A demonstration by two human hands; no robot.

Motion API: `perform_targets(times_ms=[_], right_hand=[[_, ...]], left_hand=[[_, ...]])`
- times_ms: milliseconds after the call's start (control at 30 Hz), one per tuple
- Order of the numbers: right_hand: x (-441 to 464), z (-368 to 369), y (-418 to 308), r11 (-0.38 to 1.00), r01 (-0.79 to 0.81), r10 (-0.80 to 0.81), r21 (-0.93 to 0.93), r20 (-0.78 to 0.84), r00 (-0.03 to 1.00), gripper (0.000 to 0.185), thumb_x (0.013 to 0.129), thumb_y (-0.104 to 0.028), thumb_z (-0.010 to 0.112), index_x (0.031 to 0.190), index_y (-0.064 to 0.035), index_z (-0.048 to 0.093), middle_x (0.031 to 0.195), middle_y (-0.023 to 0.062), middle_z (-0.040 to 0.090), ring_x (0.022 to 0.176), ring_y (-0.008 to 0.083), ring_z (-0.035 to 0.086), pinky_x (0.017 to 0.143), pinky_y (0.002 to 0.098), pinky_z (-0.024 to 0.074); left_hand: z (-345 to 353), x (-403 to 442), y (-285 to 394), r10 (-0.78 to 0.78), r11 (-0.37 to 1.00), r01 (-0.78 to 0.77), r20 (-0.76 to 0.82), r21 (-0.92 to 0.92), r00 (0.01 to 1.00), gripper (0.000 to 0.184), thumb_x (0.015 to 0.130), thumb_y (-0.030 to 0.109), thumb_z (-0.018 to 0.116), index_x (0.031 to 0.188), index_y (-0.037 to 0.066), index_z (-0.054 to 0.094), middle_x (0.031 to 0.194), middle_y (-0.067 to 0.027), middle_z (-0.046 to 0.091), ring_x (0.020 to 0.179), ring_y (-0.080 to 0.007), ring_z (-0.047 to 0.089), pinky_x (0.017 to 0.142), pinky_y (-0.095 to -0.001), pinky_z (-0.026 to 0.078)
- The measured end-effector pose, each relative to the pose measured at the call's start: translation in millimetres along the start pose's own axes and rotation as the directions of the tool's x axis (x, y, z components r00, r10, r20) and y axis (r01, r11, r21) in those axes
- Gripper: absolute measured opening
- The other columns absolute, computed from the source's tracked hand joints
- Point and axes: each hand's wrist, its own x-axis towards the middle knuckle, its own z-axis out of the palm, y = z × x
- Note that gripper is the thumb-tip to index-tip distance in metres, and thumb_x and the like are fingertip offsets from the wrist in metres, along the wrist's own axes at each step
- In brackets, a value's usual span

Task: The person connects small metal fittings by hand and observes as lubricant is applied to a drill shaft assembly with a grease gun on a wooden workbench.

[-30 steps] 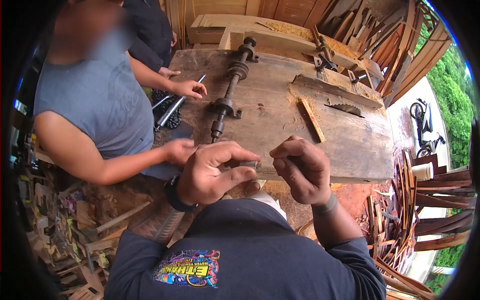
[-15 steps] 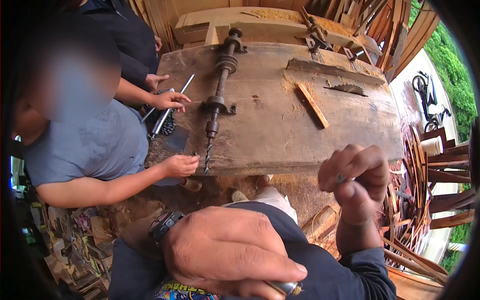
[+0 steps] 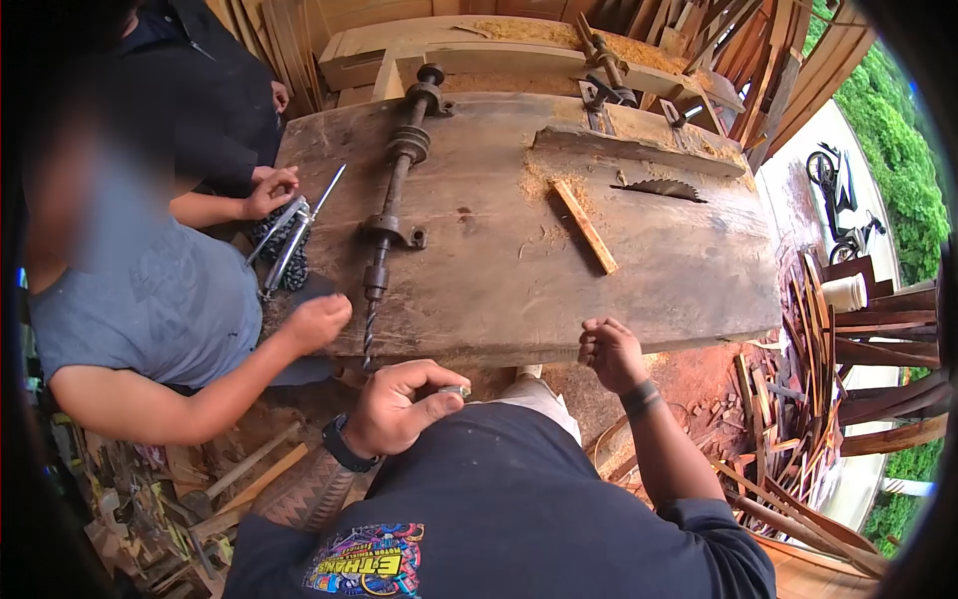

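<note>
My left hand (image 3: 399, 407), with a watch on its wrist, is closed around a small silvery metal cylinder (image 3: 457, 390). Only the cylinder's end sticks out past the thumb and forefinger. Out in front of the table's near edge, my right hand (image 3: 613, 351) has its fingers curled in; whether anything is inside them is hidden. Ahead of my left hand, a rusty shaft (image 3: 404, 160) with bearing mounts and a pulley lies on the wooden table (image 3: 499, 290). A twist drill bit (image 3: 370, 334) is fixed in its near end.
At the left a co-worker in a grey shirt (image 3: 150, 309) reaches a blurred hand (image 3: 321, 321) toward the bit. Their other hand is by a silver grease gun (image 3: 291, 245). A second person (image 3: 225, 100) stands behind. A saw blade (image 3: 664, 188) projects from the table, near a wood strip (image 3: 586, 228).
Both my hands have moved away from my face toward the table, the left still with the metal cylinder. The co-worker's near hand has drawn back left from the drill bit.
</note>
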Motion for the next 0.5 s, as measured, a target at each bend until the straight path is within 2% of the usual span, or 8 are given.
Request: perform_targets(times_ms=[167,233,267,333,367,433,467,500], right_hand=[[49.5,-27.9,-32.8,0.972,-0.125,0.138,-0.201,0.055,0.989,0.007,0.099,-0.01,0.061,0.102,-0.0037,0.06,0.088,0.0093,0.066,0.073,0.019,0.066,0.064,0.0348,0.0566],[64.4,-19.3,-56.7,0.95,-0.167,0.191,-0.263,0.069,0.979,0.009,0.097,-0.012,0.064,0.098,-0.0038,0.061,0.09,0.007,0.067,0.077,0.0196,0.068,0.069,0.035,0.058],[81.3,-21.2,-61.3,0.871,-0.054,0.125,-0.488,0.114,0.986,0.009,0.096,-0.012,0.064,0.098,-0.0041,0.062,0.091,0.0074,0.068,0.077,0.0207,0.068,0.071,0.0351,0.0578],[114.7,-15.9,-69.5,0.544,0.198,0.037,-0.815,0.259,0.965,0.009,0.094,-0.013,0.066,0.098,-0.0046,0.066,0.094,0.0083,0.07,0.077,0.0228,0.069,0.074,0.0353,0.0575],[124.6,-8.2,-74.0,0.36,0.404,-0.05,-0.841,0.415,0.909,0.01,0.092,-0.012,0.066,0.099,-0.0054,0.068,0.096,0.0093,0.07,0.081,0.0257,0.069,0.076,0.0368,0.0569],[145.8,17.9,-78.9,-0.016,0.662,-0.144,-0.749,0.657,0.74,0.015,0.089,-0.013,0.066,0.102,-0.008,0.073,0.1,0.0111,0.071,0.091,0.0311,0.068,0.081,0.0411,0.0561],[163.6,26.1,-77.1,-0.187,0.716,-0.168,-0.672,0.74,0.651,0.019,0.087,-0.014,0.065,0.104,-0.0097,0.075,0.101,0.012,0.072,0.098,0.0335,0.066,0.083,0.0438,0.056],[178.6,35.9,-74.1,-0.267,0.725,-0.15,-0.635,0.77,0.62,0.02,0.088,-0.015,0.064,0.104,-0.0092,0.075,0.102,0.0118,0.072,0.103,0.0334,0.065,0.086,0.0443,0.0558]], left_hand=[[29.7,47.8,-35.2,-0.107,0.982,0.082,-0.142,-0.172,0.984,0.021,0.1,0.012,0.071,0.115,-0.004,0.07,0.093,-0.0029,0.069,0.079,-0.0076,0.061,0.072,-0.0232,0.051],[42.3,69.1,-36.8,-0.11,0.985,0.085,-0.174,-0.149,0.978,0.024,0.099,0.017,0.073,0.114,-0.002,0.071,0.093,-0.0012,0.071,0.082,-0.006,0.062,0.075,-0.0227,0.051],[48.9,77.9,-37.3,-0.116,0.986,0.09,-0.189,-0.141,0.975,0.025,0.099,0.019,0.075,0.113,-0.002,0.072,0.093,-0.0003,0.071,0.084,-0.0052,0.063,0.077,-0.0224,0.051],[60.5,94.3,-35.5,-0.104,0.988,0.078,-0.203,-0.133,0.974,0.026,0.098,0.019,0.076,0.113,-0.001,0.073,0.094,0.0,0.072,0.085,-0.0049,0.062,0.078,-0.0228,0.051],[66.6,101.7,-34.0,-0.09,0.991,0.065,-0.219,-0.117,0.972,0.026,0.098,0.019,0.076,0.113,-0.001,0.073,0.094,-0.0001,0.072,0.085,-0.0049,0.062,0.078,-0.0229,0.051],[78.4,113.6,-30.2,-0.089,0.992,0.065,-0.245,-0.106,0.965,0.026,0.097,0.019,0.076,0.113,-0.001,0.073,0.095,-0.0003,0.073,0.086,-0.0048,0.062,0.078,-0.0231,0.051],[84.0,118.9,-28.0,-0.102,0.991,0.076,-0.258,-0.111,0.961,0.026,0.097,0.019,0.076,0.113,-0.001,0.073,0.095,-0.0004,0.073,0.086,-0.0049,0.062,0.078,-0.0232,0.051],[90.4,122.2,-26.5,-0.116,0.989,0.087,-0.27,-0.117,0.956,0.026,0.097,0.019,0.076,0.113,-0.001,0.073,0.095,-0.0006,0.073,0.086,-0.0049,0.062,0.078,-0.0233,0.051]])
